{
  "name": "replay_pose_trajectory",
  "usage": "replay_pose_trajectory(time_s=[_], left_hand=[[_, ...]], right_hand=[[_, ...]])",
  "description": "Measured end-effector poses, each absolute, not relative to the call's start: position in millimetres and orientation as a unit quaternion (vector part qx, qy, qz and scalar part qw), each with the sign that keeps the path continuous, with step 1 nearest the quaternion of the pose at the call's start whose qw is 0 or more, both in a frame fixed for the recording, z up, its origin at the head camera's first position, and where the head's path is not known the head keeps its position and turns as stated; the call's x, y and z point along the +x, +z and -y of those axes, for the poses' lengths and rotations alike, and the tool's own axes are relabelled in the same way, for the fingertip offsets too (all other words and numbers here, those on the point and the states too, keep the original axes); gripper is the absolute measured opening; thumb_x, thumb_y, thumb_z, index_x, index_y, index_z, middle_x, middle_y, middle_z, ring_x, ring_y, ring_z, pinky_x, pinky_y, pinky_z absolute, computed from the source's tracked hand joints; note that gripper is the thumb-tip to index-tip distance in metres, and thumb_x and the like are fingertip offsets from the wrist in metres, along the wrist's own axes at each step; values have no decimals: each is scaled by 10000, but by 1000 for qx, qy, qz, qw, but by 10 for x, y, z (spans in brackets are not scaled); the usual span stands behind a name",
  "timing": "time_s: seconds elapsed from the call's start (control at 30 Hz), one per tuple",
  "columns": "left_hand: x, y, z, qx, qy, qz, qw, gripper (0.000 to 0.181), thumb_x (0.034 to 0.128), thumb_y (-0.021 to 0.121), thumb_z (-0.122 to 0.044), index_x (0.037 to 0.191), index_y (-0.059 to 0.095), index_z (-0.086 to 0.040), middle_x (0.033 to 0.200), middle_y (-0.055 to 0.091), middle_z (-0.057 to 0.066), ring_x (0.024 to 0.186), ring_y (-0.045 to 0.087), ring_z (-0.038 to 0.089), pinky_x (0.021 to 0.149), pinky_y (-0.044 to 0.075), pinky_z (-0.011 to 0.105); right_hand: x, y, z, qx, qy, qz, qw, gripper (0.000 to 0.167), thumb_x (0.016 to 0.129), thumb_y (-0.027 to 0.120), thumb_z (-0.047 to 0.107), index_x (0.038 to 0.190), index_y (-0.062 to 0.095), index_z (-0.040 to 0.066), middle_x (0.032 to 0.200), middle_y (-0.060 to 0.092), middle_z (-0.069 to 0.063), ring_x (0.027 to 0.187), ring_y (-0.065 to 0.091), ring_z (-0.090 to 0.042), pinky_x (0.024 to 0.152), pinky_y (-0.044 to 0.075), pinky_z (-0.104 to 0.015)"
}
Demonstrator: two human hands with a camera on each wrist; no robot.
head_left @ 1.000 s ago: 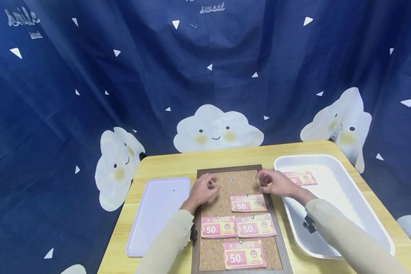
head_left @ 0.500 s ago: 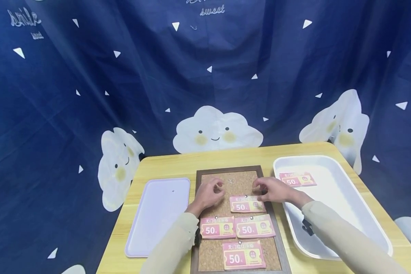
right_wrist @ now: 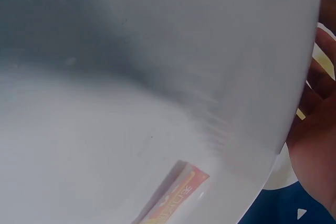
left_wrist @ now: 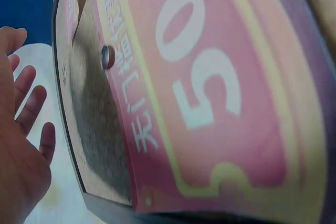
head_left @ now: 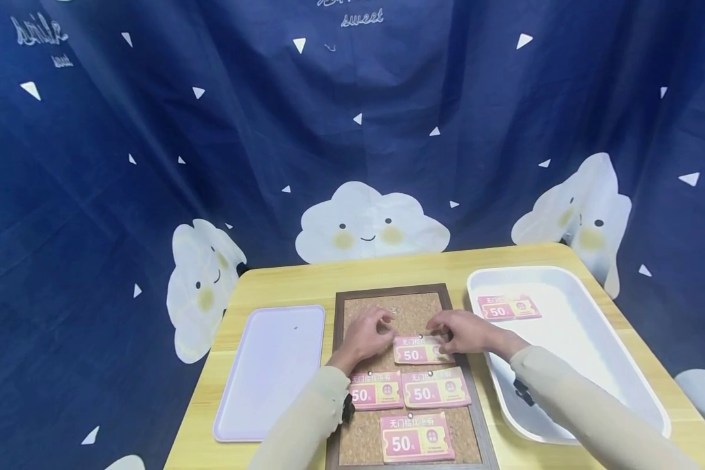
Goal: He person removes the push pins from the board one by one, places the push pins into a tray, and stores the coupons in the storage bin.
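Observation:
A pink and yellow coupon [head_left: 412, 351] marked 50 hangs from a small metal thumbtack [head_left: 421, 337] on the framed cork board [head_left: 361, 444]. My left hand [head_left: 369, 334] is at the coupon's left end, its fingers loosely bent with nothing between them; the left wrist view also shows the hand [left_wrist: 21, 150] with fingers apart. My right hand [head_left: 465, 331] is over the coupon's right end, thumb and forefinger apart. Whether its fingertips touch the paper cannot be made out. Below are several similar coupons: a left one [head_left: 377, 391], a right one [head_left: 437, 388] and the lowest [head_left: 417, 438].
To the right stands a deep white tray [head_left: 599, 365] with one coupon [head_left: 510, 307] at its back left. A flat lilac tray [head_left: 270, 372] holding a tiny dark speck lies left of the board. A wooden table [head_left: 294, 281] carries everything before a blue curtain [head_left: 258, 143].
Both hands have moved down the board toward the uppermost pinned coupon. The left shifted right, and the right shifted left over the coupon's right end.

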State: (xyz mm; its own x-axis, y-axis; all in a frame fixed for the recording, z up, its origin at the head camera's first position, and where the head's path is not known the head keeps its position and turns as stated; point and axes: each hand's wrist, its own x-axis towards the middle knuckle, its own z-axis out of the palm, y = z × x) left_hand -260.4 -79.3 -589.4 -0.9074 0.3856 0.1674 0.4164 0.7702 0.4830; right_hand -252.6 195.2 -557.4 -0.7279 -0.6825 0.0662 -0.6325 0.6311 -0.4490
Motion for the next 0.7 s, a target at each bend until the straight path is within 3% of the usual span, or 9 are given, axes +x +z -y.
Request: replay_pose_trajectory(time_s=[0.23,0.7], left_hand=[[-2577,-5927,704,-218,-268,938,32,361,807,694,-411,1127,656,-249,1052,642,-122,1019,565,73,1021,421,394],[-2521,-5967,565,-229,-258,938,26,352,840,666,-461,1130,661,-262,1130,642,-102,1069,573,92,989,424,412]], right_hand=[[-2515,-5603,-1912,-356,-219,-905,77,423,730,788,206,1130,674,131,872,641,9,727,569,-131,662,427,-236],[-2475,-5476,-1762,-326,-222,-915,86,398,764,760,230,1127,670,94,1035,704,-51,893,655,-203,800,517,-378]])
